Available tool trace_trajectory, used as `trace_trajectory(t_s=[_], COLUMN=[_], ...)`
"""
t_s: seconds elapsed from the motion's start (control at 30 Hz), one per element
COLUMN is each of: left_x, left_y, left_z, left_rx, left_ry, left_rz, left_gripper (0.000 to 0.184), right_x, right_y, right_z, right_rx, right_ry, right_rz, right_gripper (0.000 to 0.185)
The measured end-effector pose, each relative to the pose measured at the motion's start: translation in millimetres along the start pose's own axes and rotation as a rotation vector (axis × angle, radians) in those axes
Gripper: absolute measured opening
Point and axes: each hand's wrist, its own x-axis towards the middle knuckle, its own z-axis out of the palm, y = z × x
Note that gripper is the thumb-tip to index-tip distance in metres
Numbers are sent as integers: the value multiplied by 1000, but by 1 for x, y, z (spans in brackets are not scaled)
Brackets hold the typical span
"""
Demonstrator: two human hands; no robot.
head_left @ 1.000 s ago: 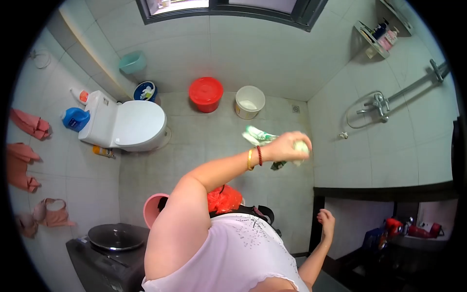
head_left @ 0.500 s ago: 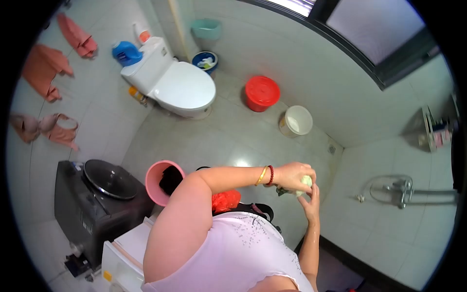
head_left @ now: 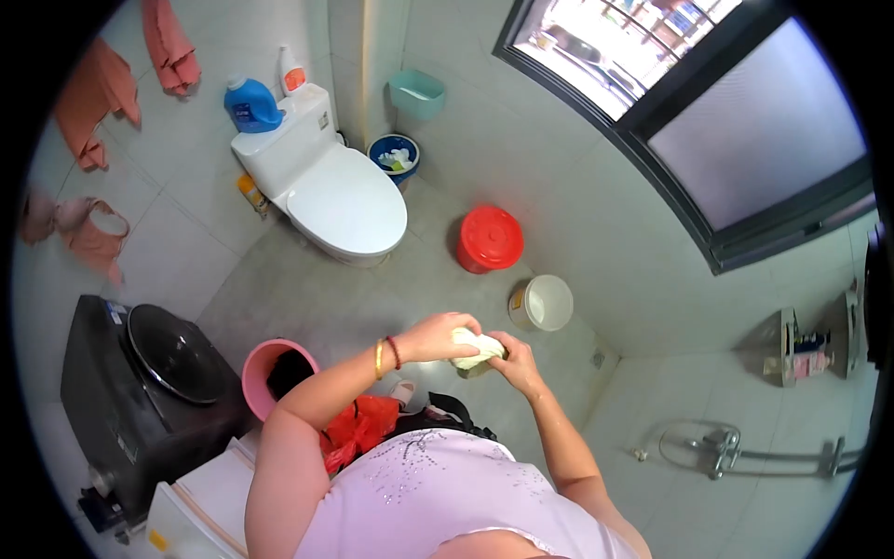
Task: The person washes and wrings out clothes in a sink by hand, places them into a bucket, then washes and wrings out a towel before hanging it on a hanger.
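Note:
Both hands meet in front of my body around a pale yellow-green bundle (head_left: 476,349). It looks soft and crumpled, perhaps a wadded cloth, with a darker part underneath; its exact kind I cannot make out. My left hand (head_left: 441,337), wearing a gold bangle and a dark red bead bracelet at the wrist, grips it from the left with curled fingers. On the other side my right hand (head_left: 519,365) pinches it between thumb and fingers. Below the left forearm lies a red plastic bag (head_left: 358,427), and a pink bucket (head_left: 255,377) with dark contents stands left of it.
A white toilet (head_left: 349,200) stands at the back left. Along the far wall are a red lidded bucket (head_left: 490,238) and a white bucket (head_left: 543,304). A dark washing machine (head_left: 130,401) is at the left, a shower fixture (head_left: 726,452) on the right wall.
My view has shifted, bringing more of the window in. Both hands have moved left in view with the bundle, which now shows more fully between them.

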Motion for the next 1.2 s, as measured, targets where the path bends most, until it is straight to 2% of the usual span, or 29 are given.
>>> trace_trajectory(t_s=[0.03, 0.07, 0.1, 0.13, 0.23, 0.3, 0.33, 0.37, 0.4, 0.43, 0.47, 0.53, 0.6, 0.67, 0.7, 0.77, 0.8, 0.87, 0.9, 0.97, 1.0, 1.07, 1.2], left_x=[-4, -5, -6, -5, -7, -17, -26, -39, -55, -75, -92, -145, -181, -233, -253, -298, -320, -353, -367, -393, -408, -439, -473], left_y=[-4, -7, -7, -10, -17, -31, -32, -41, -48, -49, -80, -96, -141, -172, -184, -210, -221, -236, -245, -266, -279, -307, -360], left_z=[-2, -4, -5, -4, 7, 12, 12, 4, 5, 2, 15, 24, 54, 88, 104, 122, 128, 136, 138, 147, 153, 159, 188], left_rx=[-136, -275, -358, -367, -165, -395, -550, -381, -375, -539, -575, -953, -1122, -1161, -1168, -1291, -1296, -1206, -1216, -1148, -1172, -1303, -1409], left_ry=[84, 169, 234, 253, 476, 548, 591, 604, 660, 648, 810, 998, 1249, 1412, 1426, 1549, 1548, 1572, 1557, 1724, 1722, 1607, 1702], left_rz=[-78, -154, -173, -184, -108, -62, -38, -58, -170, -317, -295, -549, -750, -884, -890, -1059, -1057, -1202, -1205, -1296, -1310, -1375, -1443], left_gripper=[33, 33, 34, 34, 36, 40, 37, 34, 32, 30, 30, 28, 27, 29, 29, 40, 40, 52, 52, 41, 41, 60, 60], right_x=[13, 25, 33, 40, 62, 80, 87, 92, 95, 95, 97, 90, 99, 95, 95, 93, 90, 87, 85, 77, 74, 69, 59], right_y=[-7, -17, -28, -35, -19, -2, -5, -15, -9, -10, 2, 6, 27, 33, 37, 31, 25, 15, 15, 3, 0, -9, -1], right_z=[-5, -4, 2, 11, 47, 64, 68, 71, 76, 80, 86, 92, 85, 90, 89, 99, 110, 130, 147, 189, 212, 258, 343], right_rx=[-1, -12, 178, 375, 532, 635, 635, 656, 687, 682, 658, 723, 744, 780, 794, 805, 800, 816, 822, 803, 798, 816, 822], right_ry=[-88, -109, -160, -212, -297, -297, -273, -321, -371, -395, -405, -412, -415, -414, -421, -416, -415, -427, -424, -407, -410, -468, -619], right_rz=[-75, -89, -144, -189, -136, -36, -96, -53, -21, 35, 40, 139, 251, 355, 390, 450, 450, 539, 556, 595, 630, 627, 580], right_gripper=[55, 55, 59, 64, 67, 51, 42, 40, 38, 37, 38, 40, 40, 41, 41, 43, 43, 40, 40, 40, 40, 40, 44])
